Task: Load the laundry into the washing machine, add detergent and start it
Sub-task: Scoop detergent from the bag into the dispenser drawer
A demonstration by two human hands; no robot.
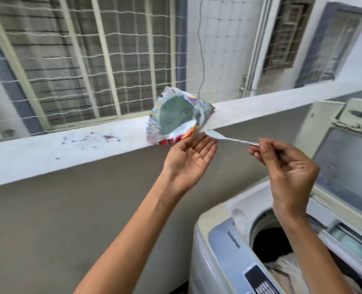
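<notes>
An opened, colourful detergent packet point(177, 117) stands on the white parapet ledge point(70, 149), its mouth showing bluish powder. My left hand point(191, 159) is palm up, fingers straight, just below the packet's lower right corner. My right hand point(284, 164) pinches the handle of a metal spoon point(224, 137), whose bowl lies beside the packet, above my left fingertips. The top-loading washing machine point(218, 240) sits at the lower right with its lid point(345, 166) raised. Beige laundry point(286, 268) lies in the drum.
Coloured powder specks point(97, 138) dot the ledge left of the packet. Beyond the ledge are a netted window grille point(80, 60) and a hanging cable point(201, 49). The grey parapet wall point(70, 219) stands left of the machine.
</notes>
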